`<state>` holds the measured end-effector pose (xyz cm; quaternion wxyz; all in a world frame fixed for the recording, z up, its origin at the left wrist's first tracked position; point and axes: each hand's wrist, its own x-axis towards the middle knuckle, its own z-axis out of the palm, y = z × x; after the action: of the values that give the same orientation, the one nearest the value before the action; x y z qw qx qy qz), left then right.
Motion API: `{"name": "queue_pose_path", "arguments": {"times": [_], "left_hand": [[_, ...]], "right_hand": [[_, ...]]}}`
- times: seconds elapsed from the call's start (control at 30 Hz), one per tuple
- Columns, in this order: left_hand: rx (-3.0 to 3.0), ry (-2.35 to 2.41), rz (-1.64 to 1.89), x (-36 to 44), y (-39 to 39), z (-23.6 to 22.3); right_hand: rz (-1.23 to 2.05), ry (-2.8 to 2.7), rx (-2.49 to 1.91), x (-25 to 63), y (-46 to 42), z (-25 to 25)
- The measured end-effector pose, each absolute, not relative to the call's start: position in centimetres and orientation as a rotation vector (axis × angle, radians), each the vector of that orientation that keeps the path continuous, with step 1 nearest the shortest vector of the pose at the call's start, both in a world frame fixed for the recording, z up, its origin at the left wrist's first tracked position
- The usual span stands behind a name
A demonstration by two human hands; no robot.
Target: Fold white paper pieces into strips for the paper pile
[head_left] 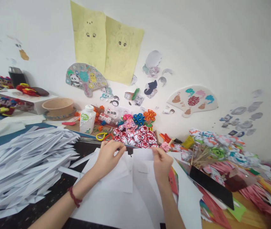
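Note:
My left hand [110,156], with a dark red cord bracelet [74,197] at the wrist, hovers over white paper sheets with its fingers curled and thumb and forefinger drawn together. Whatever its fingertips hold, if anything, is too small to make out. A small white paper piece [143,155] is pinched at its right end by my right hand [162,163]. Beneath both hands lie a square white sheet [123,183], a small folded paper bit [143,168] and a larger white sheet [116,208].
Left of the hands is a heap of folded white paper strips [30,162]. Behind are a white bottle [87,119], yellow-handled scissors [100,136] and red-and-white paper flowers [140,136]. A black phone [211,186] and paper flowers on sticks [211,146] lie at right.

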<state>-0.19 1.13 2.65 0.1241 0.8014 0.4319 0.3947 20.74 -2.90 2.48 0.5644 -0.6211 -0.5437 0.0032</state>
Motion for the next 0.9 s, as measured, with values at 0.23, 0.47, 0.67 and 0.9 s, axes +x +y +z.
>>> {"name": "queue_pose_path", "arguments": {"times": [0.23, 0.47, 0.67, 0.9], "left_hand": [[2.104, 1.142, 1.184, 0.1, 1.3, 2.3], [2.156, 1.010, 1.002, 0.2, 1.1, 2.6], [2.206, 1.045, 0.985, 0.8, 0.4, 2.5], [2.247, 1.196, 1.109, 0.6, 0.2, 2.9]], "right_hand": [[0.638, -1.411, -1.256, 18.3, -2.4, 2.1], [0.936, -1.604, -1.140, 17.8, -2.0, 1.2], [0.889, -1.640, -1.142, 17.3, -1.9, 1.4], [0.917, -1.683, -1.155, 17.7, -1.6, 0.8]]}}
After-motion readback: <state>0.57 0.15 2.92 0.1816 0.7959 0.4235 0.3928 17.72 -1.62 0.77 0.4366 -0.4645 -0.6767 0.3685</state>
